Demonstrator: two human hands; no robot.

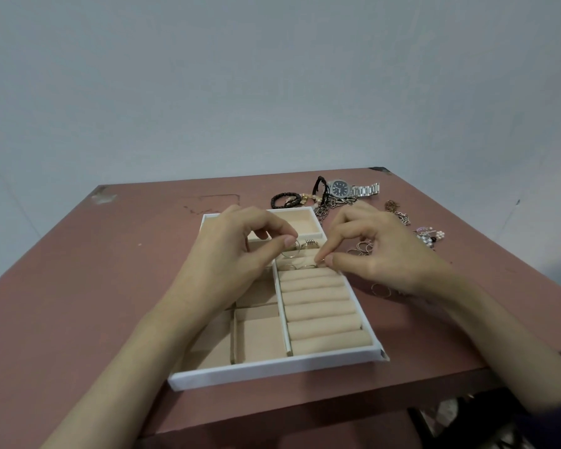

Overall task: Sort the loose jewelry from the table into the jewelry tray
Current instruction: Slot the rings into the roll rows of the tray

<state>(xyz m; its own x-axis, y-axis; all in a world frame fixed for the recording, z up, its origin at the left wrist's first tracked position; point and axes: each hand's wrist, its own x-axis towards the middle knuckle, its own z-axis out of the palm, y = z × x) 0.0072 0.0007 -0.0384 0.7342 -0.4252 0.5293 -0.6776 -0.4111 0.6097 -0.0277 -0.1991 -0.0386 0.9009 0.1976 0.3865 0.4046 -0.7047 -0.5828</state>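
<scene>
Now, the small ring (320, 261) you are seating is light, hard and slick. It will likely skip away if squeezed off-centre, so hold it by the band's edges. Your right hand (379, 251) pinches it between thumb and forefinger at the far end of the padded rolls (321, 306) in the tray (272, 367), low against a slot. Your left hand (237, 251) has thumb and forefinger drawn together over a larger thin hoop (290, 252) just beside it; whether they truly clamp it, I cannot tell.
</scene>
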